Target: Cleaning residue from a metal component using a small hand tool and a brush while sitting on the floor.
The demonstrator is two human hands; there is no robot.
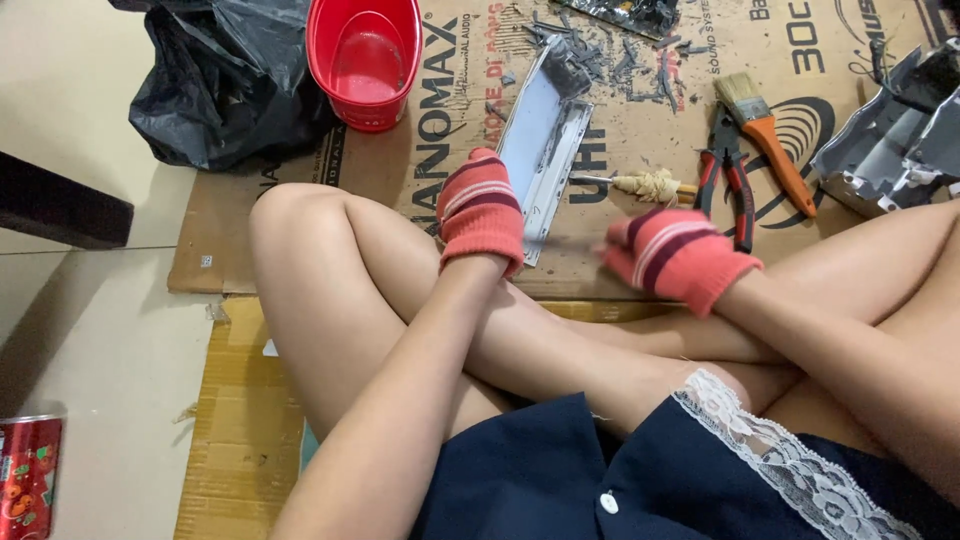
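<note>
- Two gloved hands work over a sheet of printed cardboard on the floor, seen from above past the person's crossed bare legs
- left hand, in a red glove with pale and dark stripes, lies curled on the near end of a long grey metal panel; the fingers bend down over the panel's edge, but whether they pinch it cannot be told
- the panel runs slantwise away from the person, its far end among grey scraps and shavings
- right hand, in a matching glove, is blurred; its fingers are drawn together, seemingly about a thin tool whose tip points toward the panel, though the tool itself is too smeared to name
- just beyond the right hand lie a screwdriver with a wrapped handle, red-handled pliers and a paintbrush with an orange handle, side by side
- a red plastic basket stands at the cardboard's far edge, touching a black plastic bag
- more grey casing pieces sit at the right edge
- a red can stands on the floor at lower left, well apart
</note>
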